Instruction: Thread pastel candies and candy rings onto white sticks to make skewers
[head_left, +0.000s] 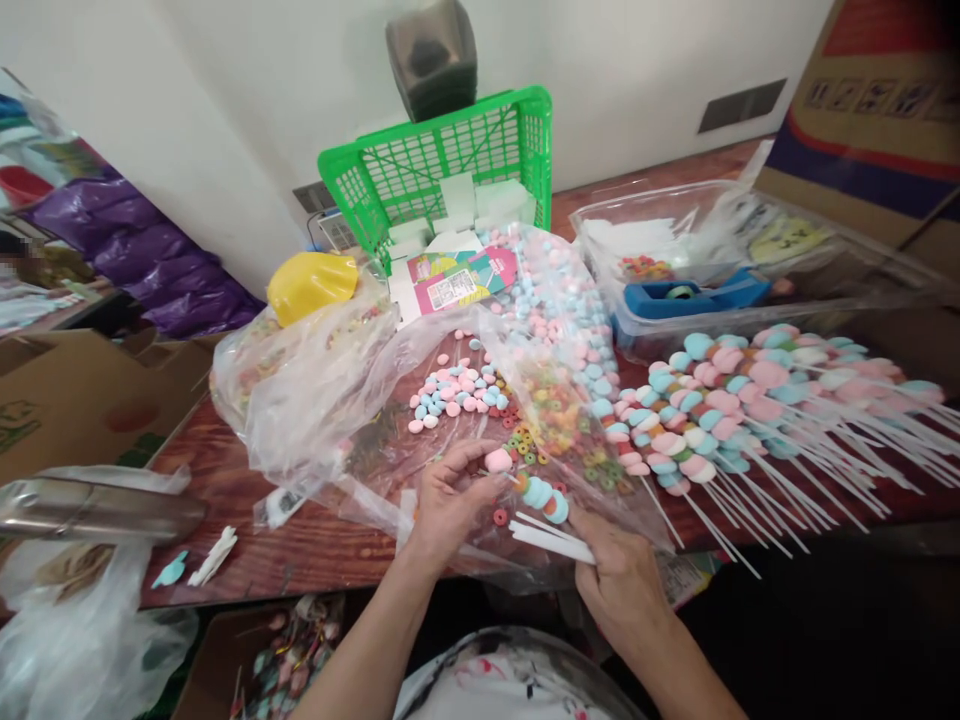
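My left hand [450, 500] pinches a round pink marshmallow [499, 460] between thumb and fingers. It is at the tip of a candy stick [538, 497] threaded with light-blue marshmallows and orange rings. My right hand [615, 565] grips this stick, and several bare white sticks [551, 540] stick out of the same hand to the left. Just beyond my hands, loose pink and blue marshmallows [454, 390] lie on clear plastic. Beside them are small coloured rings [555, 400], red, yellow, orange and green.
Finished candy sticks [750, 400] are piled at right. Behind stand a green basket [450, 150] and a clear bin [675, 240] with a blue tape dispenser [694, 295]. A yellow bowl [311, 287] sits on bagged candy. A steel flask [97, 508] lies at left, near a cardboard box [90, 390].
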